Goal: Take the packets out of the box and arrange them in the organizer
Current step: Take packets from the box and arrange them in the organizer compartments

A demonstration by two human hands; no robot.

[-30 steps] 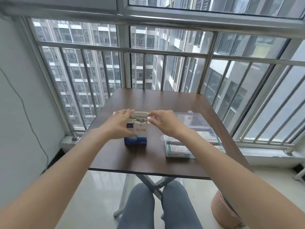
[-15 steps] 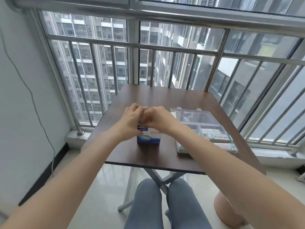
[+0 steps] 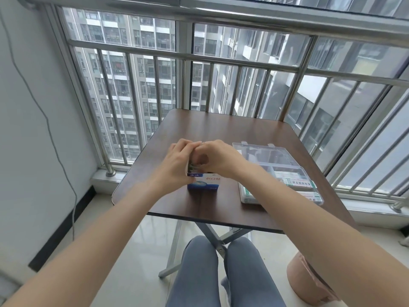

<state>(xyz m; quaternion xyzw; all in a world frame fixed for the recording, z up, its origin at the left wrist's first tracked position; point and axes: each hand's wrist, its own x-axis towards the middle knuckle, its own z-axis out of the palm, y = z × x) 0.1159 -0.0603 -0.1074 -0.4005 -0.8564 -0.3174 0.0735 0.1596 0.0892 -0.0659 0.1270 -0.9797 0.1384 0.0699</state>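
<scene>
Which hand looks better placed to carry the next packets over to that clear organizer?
Probably the right hand. Its fingers are already at the top of the box, among the packets, and the organizer lies on its side. The left hand grips the box and can steady it.

Brown counter [image 3: 221, 129] by steel window railing [image 3: 221, 60]; pink bin [image 3: 309, 282] on floor below counter's near right corner.

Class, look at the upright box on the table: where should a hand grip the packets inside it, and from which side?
Pinch the packets by their top ends, from above: the box stands upright with its top open, so only those ends are exposed.
</scene>
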